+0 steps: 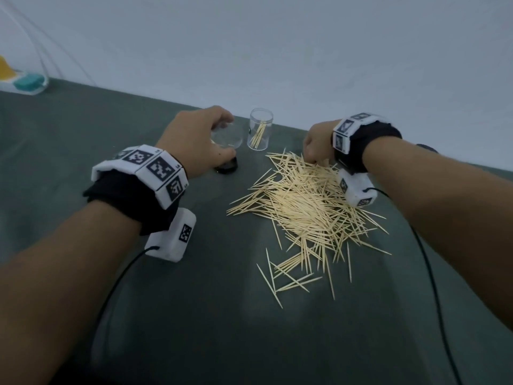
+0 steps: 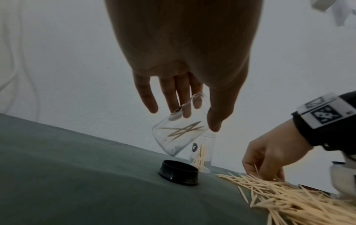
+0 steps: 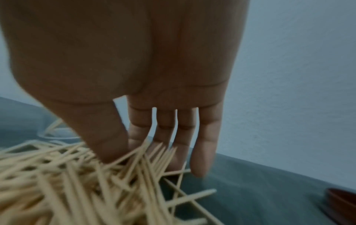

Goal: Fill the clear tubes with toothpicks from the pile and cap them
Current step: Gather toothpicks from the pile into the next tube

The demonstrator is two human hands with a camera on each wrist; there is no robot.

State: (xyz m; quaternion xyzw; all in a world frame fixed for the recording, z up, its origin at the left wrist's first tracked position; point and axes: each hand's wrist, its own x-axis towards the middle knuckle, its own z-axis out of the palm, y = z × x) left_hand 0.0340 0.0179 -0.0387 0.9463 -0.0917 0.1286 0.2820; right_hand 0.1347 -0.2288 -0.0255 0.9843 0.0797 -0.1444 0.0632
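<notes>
The left hand (image 1: 200, 137) grips a clear tube (image 2: 179, 134), thumb on one side and fingers on the other, holding it tilted and clear of the tabletop (image 1: 111, 301) near the far edge. A few toothpicks lie loose inside it. Directly below sits a black cap (image 2: 178, 172), unattached. Just beside it stands a second tube (image 1: 260, 129), upright, open-topped, with a small bunch of toothpicks leaning inside.

The right hand (image 1: 316, 147) reaches down into the far end of the toothpick pile (image 1: 305, 209), thumb and fingertips closing among the sticks. Whether it has a secure pinch on any cannot be told; the wrist view is blurred at the contact.

Risks noted:
- The held tube is tilted and uncapped. Whether its mouth faces down cannot be told; if it does, further tilt may spill its few toothpicks.
- The standing tube is light, tall and close to the left hand's tube. A knock from either hand would likely tip it and scatter its contents.
- The pile is tangled, with sticks crossing in all directions. A grab may drag out stragglers, drop some in transit, or present a misaligned bunch that jams at a tube mouth.
- Both tubes appear far from full; capping now would be premature.
</notes>
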